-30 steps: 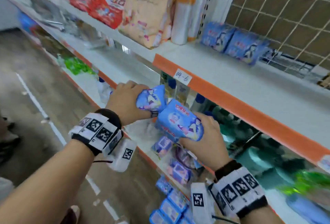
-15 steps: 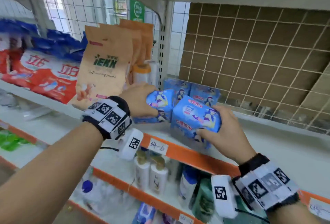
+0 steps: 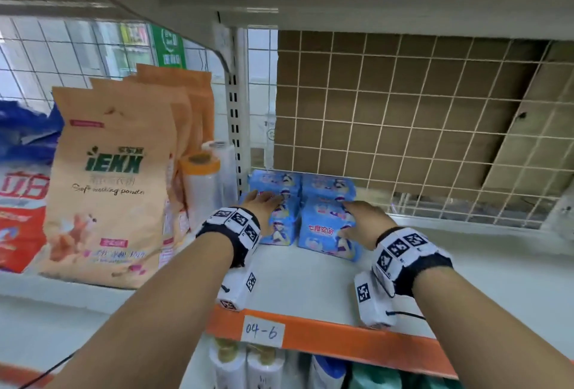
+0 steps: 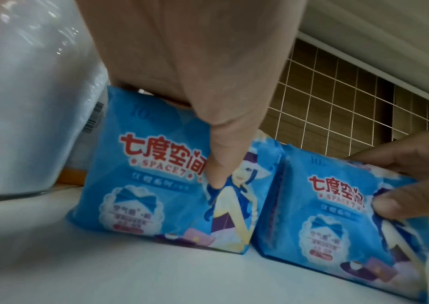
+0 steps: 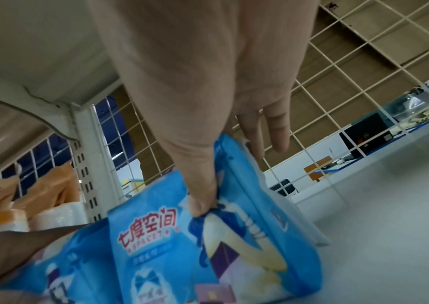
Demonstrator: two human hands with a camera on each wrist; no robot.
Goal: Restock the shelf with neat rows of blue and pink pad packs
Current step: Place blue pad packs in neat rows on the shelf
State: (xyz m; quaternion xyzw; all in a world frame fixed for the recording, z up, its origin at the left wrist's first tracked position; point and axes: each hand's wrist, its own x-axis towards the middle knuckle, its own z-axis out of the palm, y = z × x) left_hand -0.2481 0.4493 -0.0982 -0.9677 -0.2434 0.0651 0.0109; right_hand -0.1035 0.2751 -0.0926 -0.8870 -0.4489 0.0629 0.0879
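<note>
Two blue pad packs stand against the wire back of the shelf (image 3: 310, 280), one at the back left (image 3: 273, 180) and one at the back right (image 3: 330, 185). Directly before them stand two more on the shelf board. My left hand (image 3: 267, 202) grips the front left pack (image 3: 284, 228), with its thumb (image 4: 216, 164) on the printed face (image 4: 151, 174) and the fingers over the top. My right hand (image 3: 357, 214) pinches the front right pack (image 3: 326, 233), thumb (image 5: 203, 197) in front and fingers behind the pack (image 5: 234, 257). No pink pack is in view.
Left of the packs stand rolls of clear film (image 3: 202, 183) and orange washing-powder bags (image 3: 108, 187). The wire mesh back (image 3: 403, 128) has cardboard behind it. Bare shelf board (image 3: 481, 270) runs off to the right. Bottles (image 3: 242, 367) fill the shelf below the 04-6 label (image 3: 262, 331).
Both hands have carried their blue packs from in front of the shelf edge deep onto the shelf. The packs now stand on the board before the two back ones.
</note>
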